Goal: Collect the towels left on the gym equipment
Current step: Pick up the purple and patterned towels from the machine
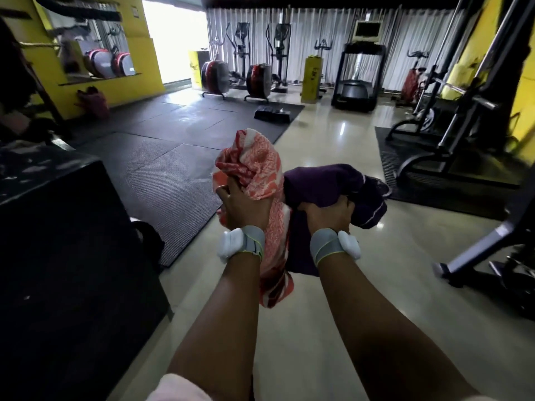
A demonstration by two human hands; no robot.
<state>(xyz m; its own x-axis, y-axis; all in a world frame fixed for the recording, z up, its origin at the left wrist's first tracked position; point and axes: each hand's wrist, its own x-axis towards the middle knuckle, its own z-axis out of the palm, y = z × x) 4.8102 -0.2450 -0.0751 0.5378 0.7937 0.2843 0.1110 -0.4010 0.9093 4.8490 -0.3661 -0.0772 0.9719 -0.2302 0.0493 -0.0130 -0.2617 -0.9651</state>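
The left hand (pixel 244 205) is curled tight round a bunched orange-and-white towel (pixel 254 169), whose crumpled top rises above the fist while its long tail hangs down past the wrist, between the two forearms. Just to its right, the right hand (pixel 328 212) grips a dark purple towel (pixel 327 180), which bulges over and beyond the knuckles and droops below the wrist (the two cloths touch where they hang). Each wrist carries a grey strap with a white module. Beneath the hands lies pale glossy floor (pixel 333 134); black rubber mats (pixel 162 157) spread to the left, a black box (pixel 58 215) stands near left, a weight rack (pixel 469 117) to the right, and a treadmill (pixel 357 79) far against the curtained wall.
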